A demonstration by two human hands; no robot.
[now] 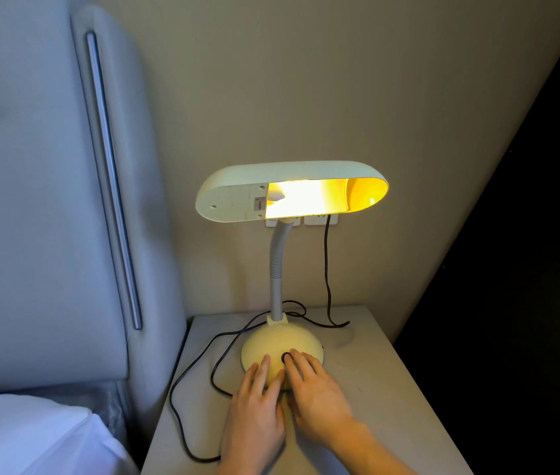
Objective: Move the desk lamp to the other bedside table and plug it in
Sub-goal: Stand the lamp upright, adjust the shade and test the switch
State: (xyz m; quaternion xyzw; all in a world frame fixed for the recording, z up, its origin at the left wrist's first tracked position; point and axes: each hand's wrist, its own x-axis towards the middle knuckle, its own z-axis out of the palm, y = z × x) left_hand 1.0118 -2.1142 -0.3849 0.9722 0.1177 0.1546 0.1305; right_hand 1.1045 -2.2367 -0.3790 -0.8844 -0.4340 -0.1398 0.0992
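Observation:
A cream desk lamp [278,344] with a domed base, a grey gooseneck and a long oval shade stands on the grey bedside table [391,389]. The lamp is lit, glowing yellow. Its black cord [326,269] hangs from a white wall socket [319,220] behind the shade and loops over the table top. My left hand [254,409] lies flat on the front left of the base. My right hand [312,392] rests on the front right, a fingertip at the round black switch [286,357]. Neither hand grips anything.
A padded grey headboard [49,200] stands at the left, close against the table's left edge. White bedding [25,437] fills the bottom left corner. A beige wall is behind the table. A dark panel [528,252] rises along the right side.

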